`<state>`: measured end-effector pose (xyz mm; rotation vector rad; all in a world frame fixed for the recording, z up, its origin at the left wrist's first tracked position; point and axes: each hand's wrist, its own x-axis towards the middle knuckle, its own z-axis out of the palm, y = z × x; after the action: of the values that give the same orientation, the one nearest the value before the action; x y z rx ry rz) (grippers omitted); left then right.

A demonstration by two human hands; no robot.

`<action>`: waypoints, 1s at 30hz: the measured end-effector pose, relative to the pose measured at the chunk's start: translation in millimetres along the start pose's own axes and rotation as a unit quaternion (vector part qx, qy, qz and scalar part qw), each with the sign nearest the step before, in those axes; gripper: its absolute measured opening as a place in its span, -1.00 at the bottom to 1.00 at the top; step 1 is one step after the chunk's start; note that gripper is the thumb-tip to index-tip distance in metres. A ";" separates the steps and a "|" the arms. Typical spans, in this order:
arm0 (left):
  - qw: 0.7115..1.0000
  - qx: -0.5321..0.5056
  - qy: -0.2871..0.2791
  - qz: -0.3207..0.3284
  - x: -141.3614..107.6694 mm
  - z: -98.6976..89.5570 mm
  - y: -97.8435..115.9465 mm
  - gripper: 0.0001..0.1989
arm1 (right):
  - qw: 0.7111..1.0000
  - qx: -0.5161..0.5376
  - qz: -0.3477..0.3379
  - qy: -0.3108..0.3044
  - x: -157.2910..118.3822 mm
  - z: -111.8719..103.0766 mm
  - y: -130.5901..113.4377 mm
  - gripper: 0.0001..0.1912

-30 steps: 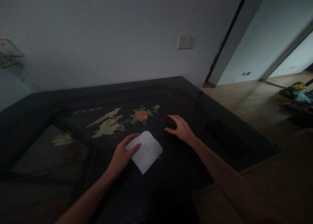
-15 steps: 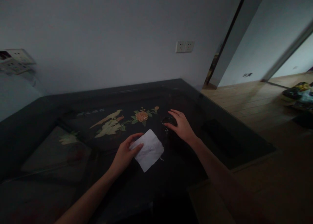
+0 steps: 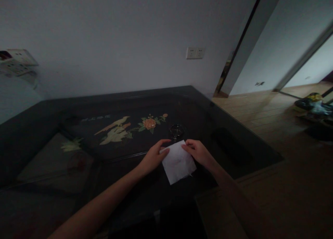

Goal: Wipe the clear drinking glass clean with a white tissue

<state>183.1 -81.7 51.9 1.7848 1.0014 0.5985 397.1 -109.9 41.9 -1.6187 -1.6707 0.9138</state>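
A white square of paper tissue (image 3: 178, 164) hangs between my two hands above the near part of the dark table. My left hand (image 3: 155, 155) pinches its upper left corner between thumb and fingers. At the upper right corner, my right hand (image 3: 198, 153) grips it with the thumb on top. Just beyond the tissue, a small round glass dish (image 3: 177, 130) stands on the table; its near side is partly hidden by the tissue and my left fingers.
The glossy black table (image 3: 203, 110) bears an inlaid bird (image 3: 114, 126) and flower (image 3: 149, 123). A dark oblong shape (image 3: 231, 145) lies on its right side. Behind is a wall with sockets (image 3: 195, 53). Bags (image 3: 313, 103) sit on the wooden floor at right.
My right hand has left the glass dish and come back to grip the tissue. My left hand has carried the tissue to the right, and it is turned more upright.
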 end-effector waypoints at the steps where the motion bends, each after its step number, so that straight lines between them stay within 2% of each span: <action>1: 0.997 0.054 0.034 0.034 3.1 4.8 -2.3 -0.58 | 0.998 -0.067 0.013 0.016 0.4 -2.8 3.2 -0.72; 3: 0.973 0.178 0.084 0.124 5.4 15.5 -5.1 -0.61 | 0.982 -0.180 0.037 0.045 1.0 -7.9 7.6 -0.73; 4: 0.955 0.229 0.083 0.169 5.1 21.5 -5.9 -0.63 | 0.974 -0.214 0.045 0.054 1.3 -9.8 9.1 -0.74; 5: 0.939 0.268 0.066 0.204 4.2 27.6 -6.8 -0.64 | 0.969 -0.233 0.051 0.058 1.7 -11.1 10.2 -0.75; 7: 0.913 0.335 0.015 0.234 2.8 39.2 -9.7 -0.60 | 0.961 -0.263 0.058 0.059 2.8 -12.2 11.3 -0.78; 9: 0.893 0.388 -0.010 0.228 3.2 48.0 -14.7 -0.56 | 0.950 -0.298 0.063 0.059 4.3 -11.9 11.1 -0.78; 13: 0.877 0.437 -0.031 0.196 6.5 53.9 -22.0 -0.50 | 0.930 -0.357 0.070 0.053 6.4 -10.6 8.9 -0.78; 19: 0.859 0.473 -0.084 0.177 4.5 51.8 -11.2 -0.47 | 0.904 -0.418 0.067 0.060 5.0 -3.0 7.4 -0.78; 24: 0.859 0.473 -0.084 0.177 3.7 53.1 -11.9 -0.43 | 0.892 -0.446 0.021 0.074 1.3 1.1 11.4 -0.72; 30: 0.862 0.464 -0.068 0.193 5.5 55.3 -17.4 -0.46 | 0.884 -0.452 -0.013 0.118 -4.3 -10.5 18.5 -0.65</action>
<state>221.6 -101.8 13.0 2.8854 0.8911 0.1970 416.3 -113.6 32.6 -2.1500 -2.0575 -0.1705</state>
